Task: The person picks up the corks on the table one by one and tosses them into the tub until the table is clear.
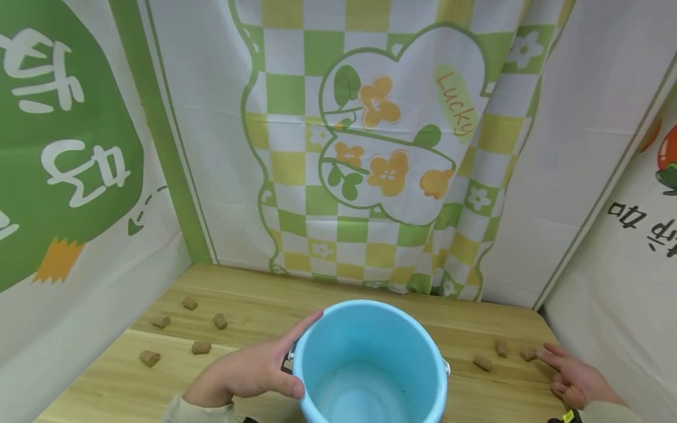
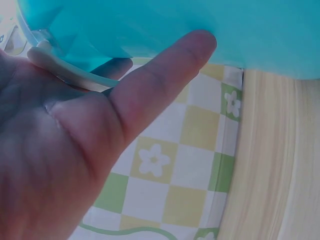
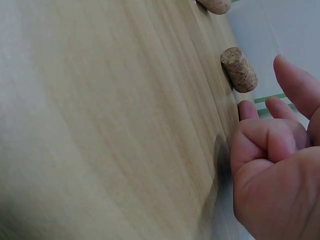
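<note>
A light blue bucket (image 1: 370,317) stands on the table at the front, tilted mouth toward the head camera, its bare inside floor showing. My left hand (image 1: 259,367) lies against the bucket's left outer side, thumb and fingers spread beside the rim. In the left wrist view the straight thumb (image 2: 165,80) touches the blue wall, with the pale handle (image 2: 70,72) behind it. At the right, my right hand (image 1: 576,376) reaches to a cork (image 1: 529,354), fingertips right at its end. Some of its fingers curl inward, while the others extend near the cork (image 3: 240,70).
Two more corks, a nearer cork (image 1: 482,363) and a farther cork (image 1: 501,348), lie right of the bucket. Several corks (image 1: 201,347) are scattered at the left on the wooden table (image 1: 254,288). A checkered curtain (image 1: 338,235) hangs along the back, with printed side walls (image 1: 624,282).
</note>
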Demonstrator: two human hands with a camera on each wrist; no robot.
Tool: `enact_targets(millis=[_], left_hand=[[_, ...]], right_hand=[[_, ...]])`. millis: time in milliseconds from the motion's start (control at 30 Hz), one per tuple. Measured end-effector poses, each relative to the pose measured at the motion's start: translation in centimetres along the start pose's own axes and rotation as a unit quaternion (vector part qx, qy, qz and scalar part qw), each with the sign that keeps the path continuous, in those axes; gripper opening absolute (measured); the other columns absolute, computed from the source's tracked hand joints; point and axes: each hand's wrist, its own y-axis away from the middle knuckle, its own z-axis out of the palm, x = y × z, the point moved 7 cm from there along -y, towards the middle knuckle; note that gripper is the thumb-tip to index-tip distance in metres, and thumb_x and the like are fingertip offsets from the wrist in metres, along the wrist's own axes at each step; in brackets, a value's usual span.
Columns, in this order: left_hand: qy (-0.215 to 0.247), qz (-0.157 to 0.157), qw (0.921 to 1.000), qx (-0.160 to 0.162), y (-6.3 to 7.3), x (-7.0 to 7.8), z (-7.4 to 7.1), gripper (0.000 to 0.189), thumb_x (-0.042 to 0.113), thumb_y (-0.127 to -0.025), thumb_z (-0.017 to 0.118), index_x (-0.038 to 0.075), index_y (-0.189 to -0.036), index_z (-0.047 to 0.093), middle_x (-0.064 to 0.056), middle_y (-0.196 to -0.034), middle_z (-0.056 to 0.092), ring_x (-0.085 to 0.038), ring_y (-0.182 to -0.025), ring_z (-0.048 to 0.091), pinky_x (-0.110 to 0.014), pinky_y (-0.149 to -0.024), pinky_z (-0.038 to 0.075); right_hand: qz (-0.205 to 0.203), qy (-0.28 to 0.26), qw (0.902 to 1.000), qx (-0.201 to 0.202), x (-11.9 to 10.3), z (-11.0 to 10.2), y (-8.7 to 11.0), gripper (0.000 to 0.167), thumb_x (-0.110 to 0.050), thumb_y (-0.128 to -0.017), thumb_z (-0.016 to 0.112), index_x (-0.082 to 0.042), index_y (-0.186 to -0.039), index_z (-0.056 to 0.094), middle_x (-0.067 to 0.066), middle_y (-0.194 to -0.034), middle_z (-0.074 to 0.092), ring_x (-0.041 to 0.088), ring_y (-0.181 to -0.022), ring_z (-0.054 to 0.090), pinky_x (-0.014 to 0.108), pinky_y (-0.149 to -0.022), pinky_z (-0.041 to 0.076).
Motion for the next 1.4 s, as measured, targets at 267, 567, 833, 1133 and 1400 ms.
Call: enact_targets(millis=[267,567,833,1133,1400], left_hand=[[0.007,-0.005,1.0000,-0.003,-0.1,0.2,0.0,0.108,0.057,-0.085,0.073,0.031,-0.161,0.000,-0.012,-0.158,0.025,-0.030,-0.133,0.041,-0.036,-0.101,0.038],[0.016,-0.012,0.9998,-0.008,-0.1,0.1,0.0,0.110,0.057,-0.086,0.073,0.029,-0.161,-0.002,-0.011,-0.157,0.026,-0.029,-0.132,0.040,-0.037,-0.101,0.038],[0.006,-0.009,0.9999,-0.005,-0.2,0.2,0.0,0.109,0.057,-0.085,0.073,0.030,-0.161,-0.001,-0.011,-0.157,0.027,-0.029,-0.132,0.041,-0.036,-0.101,0.038],[0.024,-0.010,0.9995,-0.016,-0.4,0.0,0.2,0.109,0.058,-0.085,0.073,0.031,-0.161,-0.001,-0.011,-0.158,0.026,-0.030,-0.133,0.041,-0.036,-0.102,0.038],[0.032,0.008,0.9992,-0.021,-0.4,0.3,0.3,0.108,0.058,-0.087,0.071,0.029,-0.161,-0.001,-0.014,-0.157,0.027,-0.033,-0.132,0.041,-0.037,-0.101,0.039]], right_hand=[[-0.031,0.074,0.9964,0.028,-0.3,0.3,0.0,0.090,-0.020,-0.101,0.061,-0.011,-0.158,-0.008,0.020,-0.160,-0.018,0.000,-0.049,0.037,0.019,-0.047,0.039],[-0.036,0.140,0.9880,0.055,-0.5,0.6,-0.5,0.093,-0.027,-0.098,0.067,-0.007,-0.159,0.000,0.034,-0.157,-0.004,0.001,-0.047,0.041,0.020,-0.046,0.041],[-0.061,0.194,0.9767,0.069,-0.8,0.6,-0.5,0.089,-0.026,-0.097,0.066,0.001,-0.157,0.007,0.037,-0.154,0.007,0.003,-0.044,0.036,0.023,-0.045,0.040],[-0.091,0.247,0.9598,0.097,-1.3,1.0,-0.6,0.087,-0.020,-0.090,0.074,0.012,-0.151,0.021,0.007,-0.111,0.066,0.007,-0.045,0.041,0.028,-0.047,0.044],[-0.118,0.282,0.9427,0.134,-1.3,1.7,-1.0,0.080,-0.023,-0.087,0.076,0.011,-0.146,0.034,0.029,-0.125,0.054,0.016,-0.054,0.047,0.032,-0.051,0.046]])
